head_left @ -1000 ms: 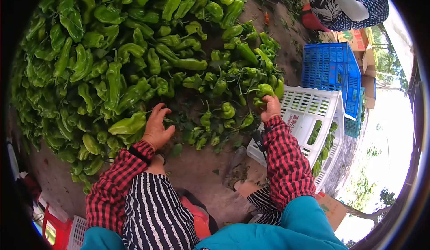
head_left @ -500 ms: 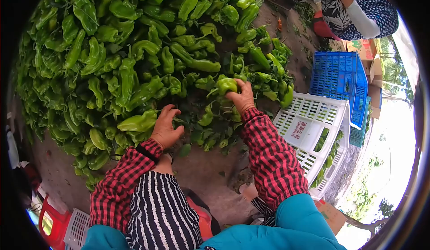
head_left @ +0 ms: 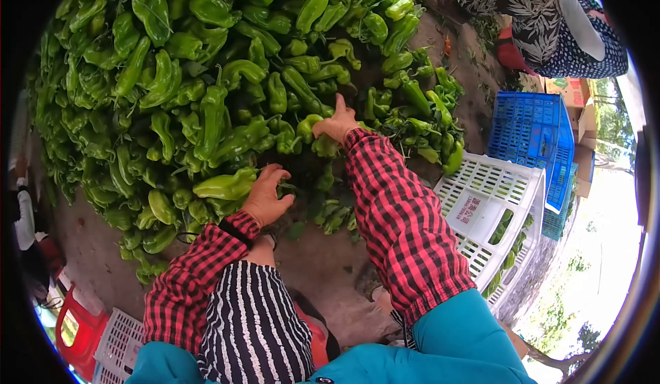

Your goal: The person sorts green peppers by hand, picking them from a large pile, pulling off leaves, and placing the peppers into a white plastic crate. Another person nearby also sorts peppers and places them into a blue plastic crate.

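A large heap of green peppers (head_left: 213, 119) fills the upper left of the head view. My right hand (head_left: 337, 123) reaches into the heap's near right part, fingers spread, its thumb right beside a light green pepper (head_left: 309, 128). Nothing shows between its fingers. Nearer to me, my left hand (head_left: 267, 197) is open, thumb and fingers apart. Its fingertips are close to a long, pale green pepper (head_left: 225, 184) at the heap's lower edge. Loose peppers and leaves (head_left: 337, 212) lie on the ground between the two hands.
To the right stand a white slatted crate (head_left: 474, 209) with peppers in it and a blue crate (head_left: 526, 133). Another person (head_left: 543, 23) sits at the upper right. A red plastic chair (head_left: 79, 332) and a grey crate (head_left: 120, 343) are at the lower left.
My right hand has moved left and farther into the heap; the pepper it gripped no longer shows in its fingers. My left hand stays by the long pepper. The view has shifted slightly.
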Available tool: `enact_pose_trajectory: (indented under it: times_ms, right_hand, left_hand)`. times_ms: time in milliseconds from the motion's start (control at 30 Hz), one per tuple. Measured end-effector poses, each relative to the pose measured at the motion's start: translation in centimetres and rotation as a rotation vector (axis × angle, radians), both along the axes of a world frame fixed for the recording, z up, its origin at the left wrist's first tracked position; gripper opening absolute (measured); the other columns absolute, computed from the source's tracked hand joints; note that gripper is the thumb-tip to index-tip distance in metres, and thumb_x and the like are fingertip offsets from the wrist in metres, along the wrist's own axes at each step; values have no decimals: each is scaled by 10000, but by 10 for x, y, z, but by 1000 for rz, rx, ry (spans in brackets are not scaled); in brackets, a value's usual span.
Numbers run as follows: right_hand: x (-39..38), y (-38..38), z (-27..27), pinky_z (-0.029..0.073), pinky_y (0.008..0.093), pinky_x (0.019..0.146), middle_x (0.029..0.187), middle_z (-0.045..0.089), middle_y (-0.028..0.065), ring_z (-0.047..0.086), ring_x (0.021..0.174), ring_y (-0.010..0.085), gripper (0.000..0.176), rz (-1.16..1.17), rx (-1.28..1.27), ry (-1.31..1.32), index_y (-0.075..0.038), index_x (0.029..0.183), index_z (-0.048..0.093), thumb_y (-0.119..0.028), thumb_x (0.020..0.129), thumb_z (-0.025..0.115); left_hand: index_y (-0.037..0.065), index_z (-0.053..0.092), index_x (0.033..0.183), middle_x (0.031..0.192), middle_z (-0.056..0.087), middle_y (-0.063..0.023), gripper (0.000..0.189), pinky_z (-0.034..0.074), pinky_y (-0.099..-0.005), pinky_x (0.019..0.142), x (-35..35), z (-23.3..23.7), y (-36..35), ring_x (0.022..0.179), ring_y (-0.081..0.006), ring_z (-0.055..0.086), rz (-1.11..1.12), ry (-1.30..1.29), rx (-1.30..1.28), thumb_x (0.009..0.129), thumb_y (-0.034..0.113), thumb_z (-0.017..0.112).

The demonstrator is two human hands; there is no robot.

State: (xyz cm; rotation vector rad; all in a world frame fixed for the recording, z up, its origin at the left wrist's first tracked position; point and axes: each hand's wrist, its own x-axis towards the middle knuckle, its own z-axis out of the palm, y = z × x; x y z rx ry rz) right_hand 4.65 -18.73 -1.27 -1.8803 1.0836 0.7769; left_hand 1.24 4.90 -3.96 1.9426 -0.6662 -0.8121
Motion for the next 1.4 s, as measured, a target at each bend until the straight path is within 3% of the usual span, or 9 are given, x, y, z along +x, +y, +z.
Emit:
enact_pose_trajectory:
  times_ms: [100, 200, 267, 700, 867, 967, 1100, 1233, 1400]
  right_hand:
    - [-27, 5, -8, 392, 356, 933, 1352, 162, 219, 380, 1169, 354, 1036, 255, -77, 11, -69, 1357, 179, -240, 502, 739]
    - [-51, 16, -6, 404, 351, 921, 1360, 143, 222, 381, 1174, 357, 1026, 332, -74, -60, -68, 1344, 194, -237, 493, 743]
    - [-65, 25, -11, 415, 356, 920, 1390, 79, 217, 370, 1197, 364, 1036, 441, -47, -55, -80, 1336, 190, -217, 479, 755]
    - [-124, 29, -11, 401, 387, 937, 1304, 257, 176, 423, 1130, 344, 1008, 350, -134, -144, -107, 1297, 277, -183, 428, 783]
    - [-162, 6, 4, 440, 474, 829, 1200, 404, 167, 486, 999, 326, 801, -787, 1084, -512, -119, 1298, 294, -246, 603, 672]
    - [-184, 26, 49, 443, 490, 781, 1186, 425, 139, 503, 936, 339, 794, -1158, 1445, -630, -139, 1334, 266, -293, 639, 618]
    - [-183, 44, 53, 426, 473, 830, 1243, 393, 144, 490, 975, 342, 888, -1059, 1733, -668, -145, 1362, 233, -283, 587, 644]
    - [-162, 69, 85, 418, 365, 903, 1296, 353, 131, 461, 1108, 252, 952, -824, 1157, -810, -111, 1371, 193, -216, 560, 679]
    - [-156, 87, 105, 451, 374, 855, 1292, 354, 125, 521, 1031, 268, 977, -666, 1086, -719, -138, 1371, 204, -104, 542, 721]
  left_hand:
    - [30, 519, 1016, 1127, 450, -150, 403, 456, -311, 711, 0, -1, 0, 873, -252, 525, -44, -108, -26, 637, 95, 641]
    - [41, 522, 1015, 1146, 450, -187, 420, 401, -362, 881, 2, 8, -4, 1054, -352, 459, -41, 114, 99, 626, 151, 635]
    - [34, 526, 1008, 1102, 463, -116, 397, 435, -272, 523, 0, 1, -3, 713, -194, 529, -74, -33, 81, 637, 112, 645]
    - [12, 532, 955, 1021, 510, -168, 376, 433, -369, 801, -1, -3, -1, 924, -338, 513, -87, -64, 111, 618, 145, 634]
    - [-7, 505, 1030, 1047, 507, -183, 412, 414, -380, 843, -1, -2, -1, 965, -348, 495, -53, -6, 139, 639, 91, 592]
    - [8, 477, 1113, 1089, 502, -190, 490, 414, -370, 844, -1, 2, -6, 965, -354, 494, 76, 191, -3, 635, 62, 571]
    - [24, 444, 1183, 1108, 507, -169, 526, 419, -335, 823, 12, 39, -20, 980, -284, 517, 139, -143, -125, 680, 83, 588]
    - [50, 408, 1241, 1137, 513, -103, 527, 425, -317, 816, 10, 59, -28, 1007, -181, 514, -19, 715, -143, 797, 259, 599]
    - [66, 434, 1213, 1125, 530, -79, 460, 430, -419, 854, 0, 33, -24, 1011, -208, 531, -21, 1603, -602, 874, 373, 474]
